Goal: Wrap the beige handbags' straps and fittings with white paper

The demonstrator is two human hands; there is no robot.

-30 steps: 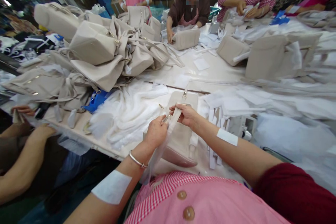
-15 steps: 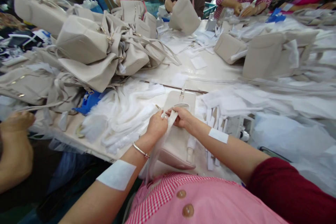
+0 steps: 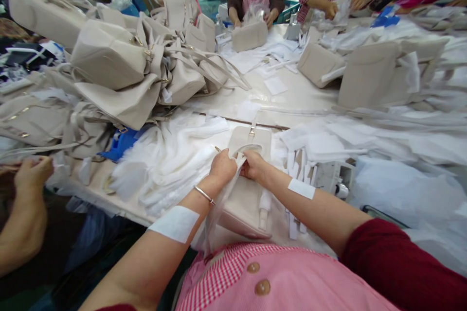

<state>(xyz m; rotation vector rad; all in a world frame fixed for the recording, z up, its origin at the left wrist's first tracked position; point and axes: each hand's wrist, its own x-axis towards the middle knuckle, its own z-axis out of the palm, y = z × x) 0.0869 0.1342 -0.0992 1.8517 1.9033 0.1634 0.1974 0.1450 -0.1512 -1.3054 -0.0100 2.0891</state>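
A beige handbag [image 3: 242, 204] lies on the table right in front of me, with a buckled strap [image 3: 252, 129] stretching away from its far end. Over the bag, my left hand [image 3: 223, 167] is closed on a pale strap with thin white wrapping [image 3: 222, 199] trailing down from it. My right hand [image 3: 253, 165] pinches the same strap just to the right, close to the left fingers. The bag's curved handle [image 3: 248, 147] arches beyond my fingertips. On the bag's right side sits a white-wrapped strap end [image 3: 264, 206]. My fingertips are partly hidden.
Many beige bags [image 3: 109, 58] are heaped at the left; more bags [image 3: 368, 75] lie at the right. White foam sheets [image 3: 168, 165] and plastic wrap [image 3: 394, 194] flank my bag. A grey tape dispenser [image 3: 333, 177] stands right. A co-worker's hand [image 3: 32, 175] is at left; others work across the table.
My left hand has shifted slightly up and right, nearer my right hand, and the handle's arch shows more. Across the table, a co-worker's bag has been lowered onto the table.
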